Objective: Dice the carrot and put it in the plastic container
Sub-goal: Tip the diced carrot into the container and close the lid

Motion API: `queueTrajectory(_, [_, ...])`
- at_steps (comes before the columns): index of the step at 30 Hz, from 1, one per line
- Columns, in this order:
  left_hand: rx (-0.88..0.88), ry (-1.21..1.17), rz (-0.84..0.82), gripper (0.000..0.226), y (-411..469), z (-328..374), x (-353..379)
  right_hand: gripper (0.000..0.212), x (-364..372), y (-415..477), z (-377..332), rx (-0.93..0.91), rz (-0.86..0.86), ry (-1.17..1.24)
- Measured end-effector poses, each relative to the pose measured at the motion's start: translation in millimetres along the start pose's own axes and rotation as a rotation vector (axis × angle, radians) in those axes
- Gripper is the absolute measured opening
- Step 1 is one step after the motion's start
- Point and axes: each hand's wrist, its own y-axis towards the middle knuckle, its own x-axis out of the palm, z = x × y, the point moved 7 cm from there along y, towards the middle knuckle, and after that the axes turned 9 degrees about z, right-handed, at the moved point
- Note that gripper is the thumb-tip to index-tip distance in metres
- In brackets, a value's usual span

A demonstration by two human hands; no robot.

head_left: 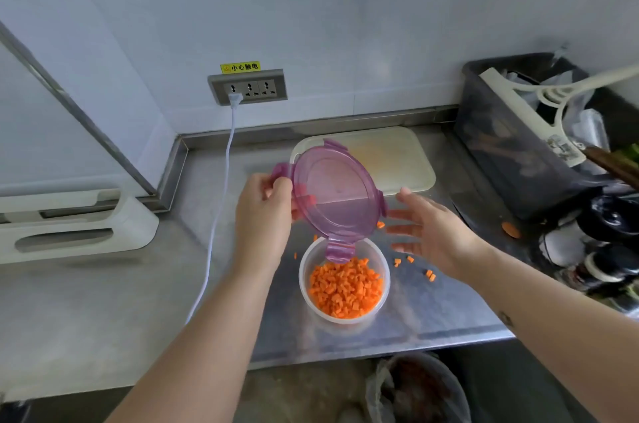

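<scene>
A person holds a round, see-through purple plastic lid [337, 194] above a round clear plastic container [342, 320] of diced orange carrot [345, 291] on a stainless-steel counter [103, 301].

The left hand [264, 211] grips the lid's left clip, thumb curled over it, holding the lid tilted. The right hand [435, 232] is open, fingers straight and spread, just beside the lid's right edge and holding nothing. The lid's lower clip hides the container's far rim, and the lid covers part of a white rectangular cutting board [390, 156] behind. A few loose carrot cubes [430, 275] lie near the container. A white power cable [221, 201] runs from a grey wall socket [247, 87] across the counter. A dark plastic bin [501, 152] stands at the right.
</scene>
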Motion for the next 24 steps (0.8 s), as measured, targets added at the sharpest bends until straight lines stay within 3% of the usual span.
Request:
queueTrajectory(3, [-0.223, -0.117, -0.057, 0.021, -13.9, -35.9, 5.6, 0.015, -8.0, 0.2, 10.6, -0.054, 0.064, -0.033])
queueTrajectory(9, [-0.180, 0.460, -0.154, 0.032, -23.0, -110.3, -21.8, 0.016, -16.9, 0.8, 49.2, -0.054, 0.142, -0.277])
queueTrajectory(12, [-0.207, 0.556, -0.150, 0.028, -28.3, -121.7, -26.4, 0.013, -16.5, 3.1, 59.6, -0.040, 0.149, -0.362])
queueTrajectory(17, [-0.360, 0.411, -0.115, 0.016, -30.1, -138.6, -28.4, 0.005, -12.3, 0.2, 67.5, 0.009, 0.118, -0.379])
queueTrajectory(24, [-0.476, 0.291, -0.143, 0.003, -30.1, -149.8, -29.1, 0.023, -7.6, 2.2, 78.0, 0.069, 0.078, -0.383])
